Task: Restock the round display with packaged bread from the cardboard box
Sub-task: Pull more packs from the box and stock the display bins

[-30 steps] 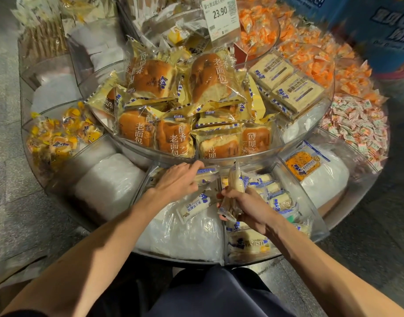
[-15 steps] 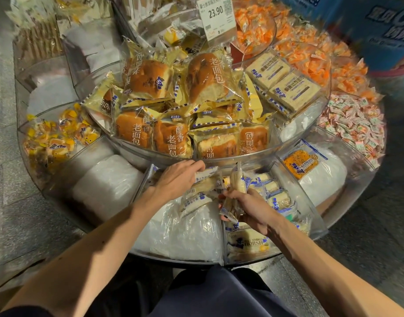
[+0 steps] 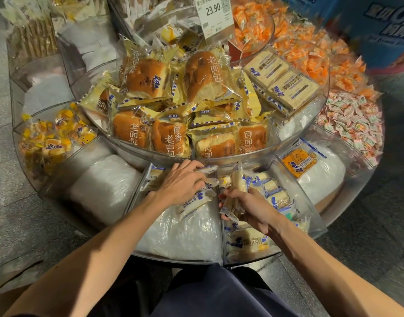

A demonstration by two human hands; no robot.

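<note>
Your right hand (image 3: 251, 210) clasps a slim pale bread packet in clear blue-printed film (image 3: 238, 179), held on end just above the clear plastic divider (image 3: 221, 227) between two near wedges of the round clear-plastic display (image 3: 242, 154). Your left hand (image 3: 181, 183) lies palm down at the back of the left wedge, fingers bent over flat blue-and-white packets (image 3: 192, 205); whether it pinches one or merely presses them down, I cannot tell. Both forearms reach in from below, the hands just beside each other. You look to be mid-placement, filling the lower tier. The right wedge holds a row of like packets (image 3: 276, 193), while the left wedge is mostly white crinkled plastic filler (image 3: 187, 232). Next you need to pick a gap, set the held packet in label outward, and let go without toppling its neighbours. Beyond, golden-brown buns in yellow wrappers (image 3: 166, 138) crowd the upper tier. The cardboard box is not clearly in view.
</note>
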